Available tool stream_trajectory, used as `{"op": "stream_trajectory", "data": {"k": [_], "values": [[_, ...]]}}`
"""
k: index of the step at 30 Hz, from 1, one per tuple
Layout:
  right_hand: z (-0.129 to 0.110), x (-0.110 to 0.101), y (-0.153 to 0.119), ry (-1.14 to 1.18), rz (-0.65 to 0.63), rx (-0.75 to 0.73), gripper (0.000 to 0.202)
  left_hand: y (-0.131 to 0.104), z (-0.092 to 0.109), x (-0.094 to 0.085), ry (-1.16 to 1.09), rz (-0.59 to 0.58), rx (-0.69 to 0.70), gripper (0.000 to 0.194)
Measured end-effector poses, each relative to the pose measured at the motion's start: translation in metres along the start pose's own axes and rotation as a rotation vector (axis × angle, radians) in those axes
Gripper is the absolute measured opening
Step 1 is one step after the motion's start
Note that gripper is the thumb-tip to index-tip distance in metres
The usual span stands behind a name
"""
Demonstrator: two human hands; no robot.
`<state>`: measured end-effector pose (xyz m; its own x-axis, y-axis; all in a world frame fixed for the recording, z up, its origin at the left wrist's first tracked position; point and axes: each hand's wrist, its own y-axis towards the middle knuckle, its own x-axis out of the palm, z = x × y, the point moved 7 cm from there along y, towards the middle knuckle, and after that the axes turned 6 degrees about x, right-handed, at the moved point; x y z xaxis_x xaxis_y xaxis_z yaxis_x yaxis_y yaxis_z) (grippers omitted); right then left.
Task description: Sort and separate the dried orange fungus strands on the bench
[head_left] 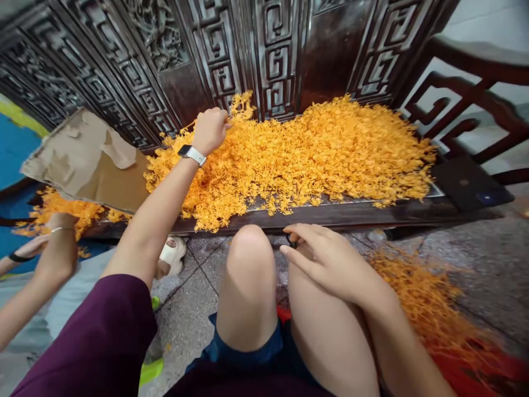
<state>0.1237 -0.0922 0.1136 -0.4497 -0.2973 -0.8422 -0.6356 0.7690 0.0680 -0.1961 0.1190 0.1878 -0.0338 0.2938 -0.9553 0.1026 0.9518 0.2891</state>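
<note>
A long heap of small orange, branching pieces [347, 154], like plastic flower parts, covers the dark wooden bench seat. My left hand [211, 131], with a watch on its wrist, is over the left part of the heap. Its fingers are closed on a bunch of orange pieces [243, 106] raised above the pile. My right hand [320, 256] rests on my right knee, near the bench's front edge. Its fingers curl around a small black thing [291, 241], partly hidden, whose kind I cannot make out.
A torn cardboard piece [91, 160] divides the heap from more orange pieces at left, where another person's hands [61, 226] are. The carved backrest [219, 49] stands behind. A dark flat object [467, 182] lies at the bench's right end. More orange pieces [417, 292] lie low at right.
</note>
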Motion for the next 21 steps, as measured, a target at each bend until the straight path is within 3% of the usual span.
{"op": "stream_trajectory", "data": {"k": [4, 10, 14, 18, 21], "values": [[-0.016, 0.012, 0.011, -0.066, -0.073, -0.082, 0.03, 0.014, -0.012, -0.021, -0.112, 0.049, -0.088, 0.037], [-0.037, 0.014, 0.041, -0.018, -0.055, -0.186, 0.021, 0.015, -0.013, -0.023, -0.414, 0.271, -0.142, 0.039], [-0.063, 0.004, 0.074, -0.136, -0.03, -0.265, 0.025, 0.023, -0.028, -0.025, -0.765, 0.431, -0.225, 0.039], [-0.09, 0.002, 0.133, -0.207, -0.024, -0.378, 0.039, 0.043, -0.045, -0.031, -1.188, 0.565, -0.254, 0.033], [-0.09, 0.017, 0.213, -0.2, 0.032, -0.239, 0.083, 0.058, -0.04, -0.032, -1.281, 0.53, -0.281, 0.022]]}}
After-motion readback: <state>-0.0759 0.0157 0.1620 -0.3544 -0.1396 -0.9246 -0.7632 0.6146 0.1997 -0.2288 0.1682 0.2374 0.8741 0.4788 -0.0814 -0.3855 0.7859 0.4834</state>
